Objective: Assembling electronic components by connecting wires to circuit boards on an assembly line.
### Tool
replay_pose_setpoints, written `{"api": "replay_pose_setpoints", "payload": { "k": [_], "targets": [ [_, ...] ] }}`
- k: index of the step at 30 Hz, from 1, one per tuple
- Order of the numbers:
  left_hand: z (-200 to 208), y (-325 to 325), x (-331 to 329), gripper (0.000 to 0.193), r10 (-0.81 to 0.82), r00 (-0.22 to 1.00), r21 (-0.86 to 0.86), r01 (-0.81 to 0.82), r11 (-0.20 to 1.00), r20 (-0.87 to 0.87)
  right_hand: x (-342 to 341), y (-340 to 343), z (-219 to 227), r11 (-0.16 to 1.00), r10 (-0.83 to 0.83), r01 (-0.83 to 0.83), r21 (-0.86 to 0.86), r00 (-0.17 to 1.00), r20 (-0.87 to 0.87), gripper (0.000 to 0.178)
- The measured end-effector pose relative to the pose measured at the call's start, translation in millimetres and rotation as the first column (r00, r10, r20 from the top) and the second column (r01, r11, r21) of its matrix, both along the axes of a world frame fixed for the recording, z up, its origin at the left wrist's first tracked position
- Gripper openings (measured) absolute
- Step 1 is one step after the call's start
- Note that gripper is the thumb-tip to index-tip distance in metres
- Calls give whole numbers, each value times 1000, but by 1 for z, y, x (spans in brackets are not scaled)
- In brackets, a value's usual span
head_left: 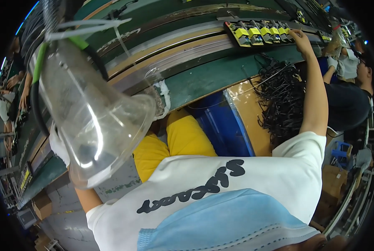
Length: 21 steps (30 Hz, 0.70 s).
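Observation:
My right hand [300, 41] reaches far out to the right, its fingers bent and closed at the right part of a row of circuit boards [257, 34] with yellow block-shaped components. Whatever the fingertips pinch there is too small to tell. My left hand [58, 146], in what looks like a white covering, is at the left behind a clear plastic funnel-shaped hood [107, 121]. The hood hides most of that hand, fingers included. Below my right forearm lies a large heap of black cables [281, 98].
A metal rail [170, 54] runs along the green bench [195, 83]. Under its edge stands a blue bin [222, 121] beside a brown board [249, 113]. The hood hangs from a flexible duct [49, 16]. Another person [350, 104] sits at the right; more hands show far left.

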<state>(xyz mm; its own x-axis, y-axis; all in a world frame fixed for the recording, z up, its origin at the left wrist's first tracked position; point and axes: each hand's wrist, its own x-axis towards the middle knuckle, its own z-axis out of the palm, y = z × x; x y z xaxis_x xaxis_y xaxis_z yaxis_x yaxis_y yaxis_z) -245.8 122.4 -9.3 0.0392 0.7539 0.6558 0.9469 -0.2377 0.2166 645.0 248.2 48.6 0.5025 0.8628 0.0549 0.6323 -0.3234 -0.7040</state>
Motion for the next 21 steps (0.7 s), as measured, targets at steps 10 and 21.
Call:
{"api": "replay_pose_setpoints", "payload": {
  "k": [10,21],
  "targets": [
    [8,-8,2,32,128,974,-58,-120,991,184,-224,-35,7,910,413,-410,57,909,-60,33],
    [77,-3,55,48,-121,992,19,121,992,18,-452,-69,14,674,608,-727,130,447,-657,36]
  ]
}}
